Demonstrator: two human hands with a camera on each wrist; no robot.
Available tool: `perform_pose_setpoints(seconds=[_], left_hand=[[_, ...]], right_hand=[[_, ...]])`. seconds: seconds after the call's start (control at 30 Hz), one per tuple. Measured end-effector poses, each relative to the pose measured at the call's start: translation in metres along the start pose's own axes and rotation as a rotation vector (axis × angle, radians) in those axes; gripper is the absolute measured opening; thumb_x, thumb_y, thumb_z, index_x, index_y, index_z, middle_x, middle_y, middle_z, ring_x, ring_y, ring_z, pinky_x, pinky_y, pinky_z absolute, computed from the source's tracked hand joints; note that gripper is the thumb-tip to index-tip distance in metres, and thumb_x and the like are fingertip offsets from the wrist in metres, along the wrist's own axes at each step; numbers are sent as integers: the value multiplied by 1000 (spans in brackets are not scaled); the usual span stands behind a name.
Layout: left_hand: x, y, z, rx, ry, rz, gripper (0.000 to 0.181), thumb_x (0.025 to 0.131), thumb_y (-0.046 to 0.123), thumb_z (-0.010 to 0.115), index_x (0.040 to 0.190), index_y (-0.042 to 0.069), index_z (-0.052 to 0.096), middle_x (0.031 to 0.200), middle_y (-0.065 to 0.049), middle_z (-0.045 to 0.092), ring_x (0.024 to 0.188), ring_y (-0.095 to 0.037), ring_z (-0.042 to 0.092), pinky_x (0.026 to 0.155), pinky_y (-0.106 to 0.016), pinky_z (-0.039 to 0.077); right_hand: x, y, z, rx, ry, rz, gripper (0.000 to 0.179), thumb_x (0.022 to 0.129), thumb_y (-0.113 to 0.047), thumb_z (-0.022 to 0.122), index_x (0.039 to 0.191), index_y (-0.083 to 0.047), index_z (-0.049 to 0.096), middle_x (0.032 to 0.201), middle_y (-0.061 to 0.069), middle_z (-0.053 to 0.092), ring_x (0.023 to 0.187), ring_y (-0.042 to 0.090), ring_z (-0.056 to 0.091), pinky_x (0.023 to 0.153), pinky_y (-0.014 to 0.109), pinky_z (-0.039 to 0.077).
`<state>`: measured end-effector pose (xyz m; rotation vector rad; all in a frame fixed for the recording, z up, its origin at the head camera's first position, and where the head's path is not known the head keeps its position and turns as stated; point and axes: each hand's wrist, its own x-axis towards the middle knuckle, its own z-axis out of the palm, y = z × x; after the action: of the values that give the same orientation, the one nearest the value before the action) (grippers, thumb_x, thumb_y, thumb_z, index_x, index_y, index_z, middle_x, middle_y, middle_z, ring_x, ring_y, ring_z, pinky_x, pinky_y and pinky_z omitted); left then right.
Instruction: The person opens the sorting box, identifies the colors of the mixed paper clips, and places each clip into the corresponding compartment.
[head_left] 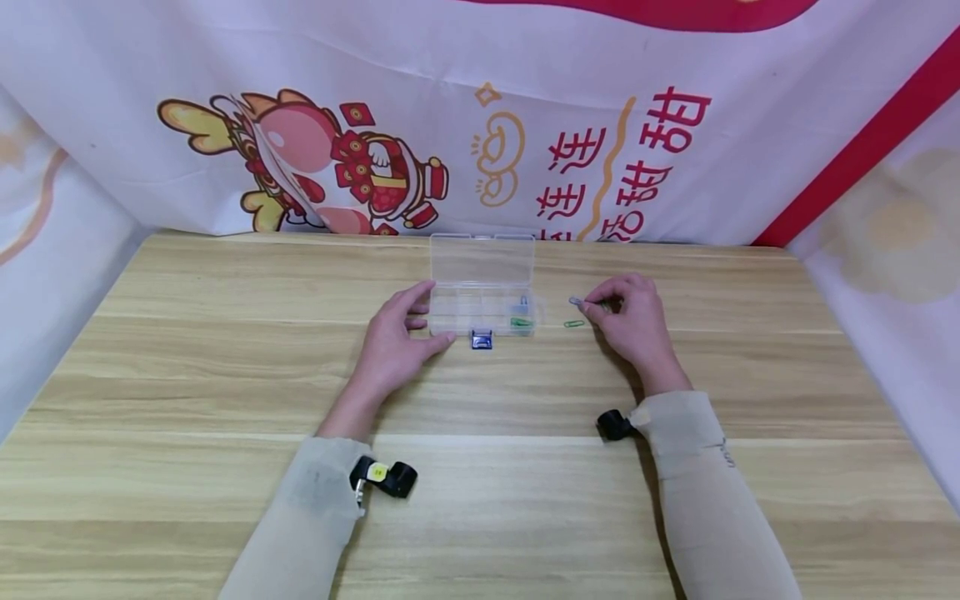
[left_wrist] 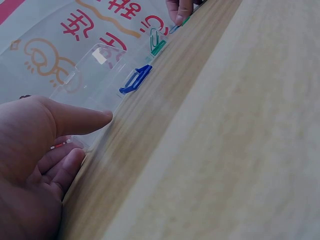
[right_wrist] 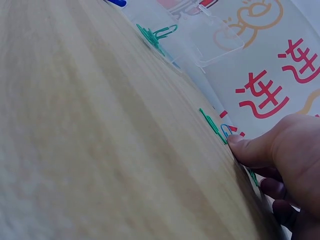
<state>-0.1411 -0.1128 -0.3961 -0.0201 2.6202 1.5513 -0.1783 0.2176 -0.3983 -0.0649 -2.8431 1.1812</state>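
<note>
A clear plastic compartment box [head_left: 457, 323] stands on the table, its lid [head_left: 482, 260] raised at the back and a blue latch [head_left: 482, 340] at its front. My left hand [head_left: 397, 337] holds the box by its left end, thumb along the front edge. Green paper clips [head_left: 521, 322] lie in the front right compartment, with a blue clip [head_left: 523, 302] behind. Right of the box, my right hand [head_left: 633, 321] pinches a blue paper clip [right_wrist: 226, 130] between thumb and finger. A green paper clip [head_left: 573, 323] lies beside it; another green clip [right_wrist: 253, 176] is partly hidden beneath the right hand.
The wooden table [head_left: 495, 500] reaches back to a white printed cloth [head_left: 480, 125] hanging behind the box. Cloth also borders the table at both sides. A black wrist camera [head_left: 615, 425] sits on the right sleeve, another camera [head_left: 397, 480] on the left.
</note>
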Motion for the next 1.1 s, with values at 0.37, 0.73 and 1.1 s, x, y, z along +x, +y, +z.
perform_pose_setpoints(seconds=[0.37,0.73,1.1], left_hand=[[-1,-1,0,6,1,2,81,94,17,85,164,22,46,151,-11,58,131,-33,61,117,-47,54],[0,0,0,6,2,14,80,93,17,85,164,21,46,151,-12,58,131,-33,62,116,-47,54],[-1,0,-1,6,9,14,80,93,17,85,164,20,46,150,-12,58,131,-34,62,117,-48,54]], right_hand=[[0,-6,-1,121,20,66,22,107,-26,68,119,-8,70,132,15,61,122,32,55,108,48,49],[-2,-24,1,211,0,62,22,107,-25,68,122,-9,71,121,11,69,110,24,60,91,33,52],[-3,-32,9,271,-46,77,21,106,-19,69,124,-9,71,124,10,69,111,24,60,96,34,54]])
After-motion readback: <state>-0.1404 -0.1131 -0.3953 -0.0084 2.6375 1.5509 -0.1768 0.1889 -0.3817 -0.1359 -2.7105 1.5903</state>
